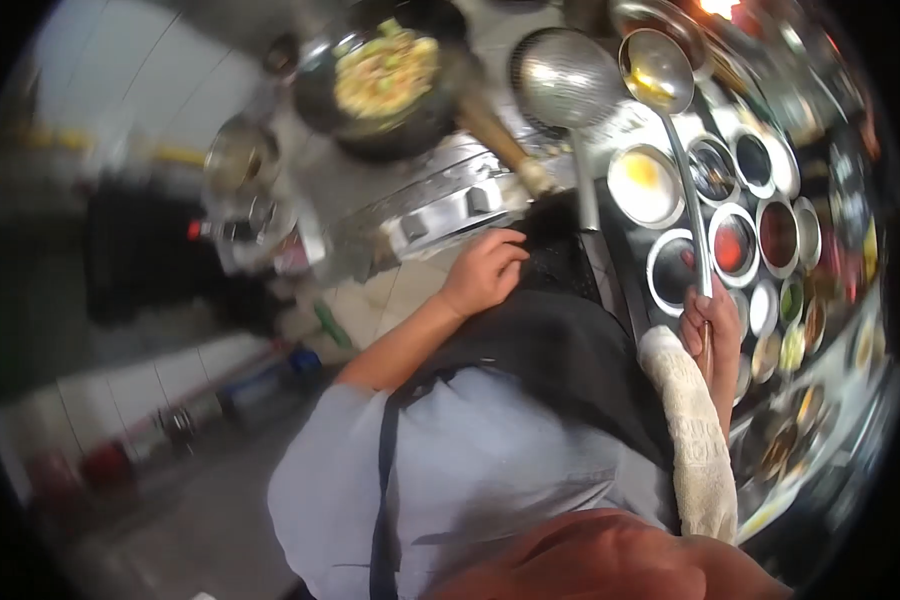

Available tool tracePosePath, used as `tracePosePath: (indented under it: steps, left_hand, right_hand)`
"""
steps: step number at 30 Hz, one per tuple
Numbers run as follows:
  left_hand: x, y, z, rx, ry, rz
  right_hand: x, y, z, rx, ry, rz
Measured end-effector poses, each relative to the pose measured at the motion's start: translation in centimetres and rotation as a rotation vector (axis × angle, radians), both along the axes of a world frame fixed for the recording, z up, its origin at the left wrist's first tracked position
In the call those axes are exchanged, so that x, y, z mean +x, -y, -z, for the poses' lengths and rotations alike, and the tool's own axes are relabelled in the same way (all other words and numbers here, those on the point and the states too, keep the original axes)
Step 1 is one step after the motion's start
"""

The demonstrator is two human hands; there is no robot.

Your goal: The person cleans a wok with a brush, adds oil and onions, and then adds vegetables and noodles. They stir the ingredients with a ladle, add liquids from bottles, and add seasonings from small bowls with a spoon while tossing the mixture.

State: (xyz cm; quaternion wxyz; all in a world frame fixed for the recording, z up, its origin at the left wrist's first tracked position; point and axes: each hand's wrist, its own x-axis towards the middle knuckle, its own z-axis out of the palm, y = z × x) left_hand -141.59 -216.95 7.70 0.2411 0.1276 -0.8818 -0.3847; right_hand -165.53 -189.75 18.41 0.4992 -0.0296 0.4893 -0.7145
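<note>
My right hand (712, 315) is closed around the handle of a long metal ladle (657, 72). The ladle's bowl holds a little yellowish liquid and hangs above the seasoning bowls, beside the skimmer. Near the stove front, my left hand (485, 270) is empty, its fingers loosely bent and apart. Beyond it sits a dark wok (370, 140) with a wooden handle (495, 135), and fried rice (385, 72) with green bits lies inside. A round perforated skimmer (563, 78) rests right of the wok, its handle pointing towards me.
Several round seasoning bowls stand at the right, including one with white and yellow contents (646, 185) and one with red sauce (732, 245). Stove knobs (445, 215) line the front edge. A metal pot (242, 155) stands at the left, blurred.
</note>
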Motion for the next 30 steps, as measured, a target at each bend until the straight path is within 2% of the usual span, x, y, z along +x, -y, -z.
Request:
tracePosePath:
  steps: [4, 9, 10, 12, 13, 15, 16, 17, 18, 19, 21, 22, 23, 27, 29, 30]
  left_hand:
    - [2.9, -0.1, 0.3, 0.039, -0.02, -0.128]
    - [6.4, 1.9, 0.8, 0.073, -0.053, -0.322]
    - [7.4, 2.5, 0.6, 0.059, -0.076, -0.358]
    - [9.6, 4.1, 0.2, -0.033, -0.096, -0.415]
    - [11.1, 4.9, 0.3, -0.037, -0.107, -0.441]
    - [14.1, 6.4, 0.8, -0.003, -0.125, -0.513]
    - [15.5, 7.0, 1.2, 0.044, -0.128, -0.559]
    - [16.8, 7.5, 1.3, 0.19, -0.096, -0.591]
    - [17.9, 8.3, 1.4, 0.206, -0.105, -0.601]
    - [19.1, 9.3, 1.4, 0.169, -0.092, -0.607]
    - [20.8, 11.0, 1.0, 0.193, -0.046, -0.617]
    - [21.2, 12.0, 1.1, 0.208, -0.048, -0.615]
    - [21.4, 13.1, 1.3, 0.184, -0.068, -0.6]
    - [19.3, 17.3, 0.7, 0.255, -0.051, -0.472]
    - [16.1, 19.3, -0.4, 0.157, -0.085, -0.347]
    - [13.7, 20.3, 0.0, 0.058, -0.166, -0.343]
  right_hand:
    - [0.0, 12.3, -1.8, 0.209, -0.36, -0.273]
    - [-0.7, 31.3, 2.8, 0.274, -0.795, -0.764]
    - [-0.1, 34.0, 3.8, 0.252, -0.826, -0.79]
    - [1.2, 38.8, 5.3, 0.351, -1.059, -0.909]
    - [2.3, 40.5, 6.3, 0.373, -1.171, -0.847]
    - [4.6, 42.5, 6.3, 0.438, -1.39, -0.789]
    - [5.0, 43.6, 7.1, 0.439, -1.411, -0.806]
    - [6.2, 43.9, 7.4, 0.487, -1.526, -0.734]
    - [7.2, 44.2, 7.6, 0.53, -1.635, -0.654]
    - [7.3, 43.8, 7.3, 0.587, -1.603, -0.746]
    - [7.0, 41.8, 6.2, 0.466, -1.637, -0.774]
    - [6.2, 40.9, 5.2, 0.416, -1.526, -0.846]
    - [6.8, 39.8, 3.1, 0.507, -1.406, -0.859]
    - [4.0, 37.9, 5.0, 0.573, -1.478, -0.821]
    - [5.1, 38.8, 4.7, 0.672, -1.673, -0.729]
    - [5.4, 39.4, 4.6, 0.692, -1.668, -0.717]
